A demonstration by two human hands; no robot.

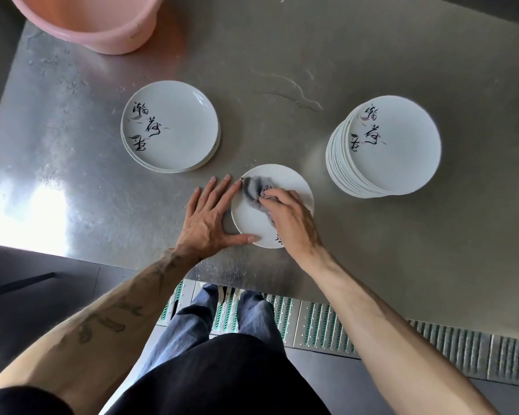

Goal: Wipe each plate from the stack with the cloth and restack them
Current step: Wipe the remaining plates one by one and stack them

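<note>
A round, glossy white plate (246,218) is lying flat on the brushed stainless-steel table (282,49). The right hand (291,220) is bunching a crumpled grey cloth (253,190) under curled fingers, pressing it onto the plate's shallow face. The left hand (210,217) is resting flat just left of the plate, fingers straight and spread, forefinger and thumb touching its rim. Right of the plate a tall stack (393,148) of matching plates with black brush lettering is standing; beyond the plate to the left, a short stack (180,130) is sitting. Farther beyond the plate, a smooth pink plastic basin (102,34) is being cropped, its contents hidden.
</note>
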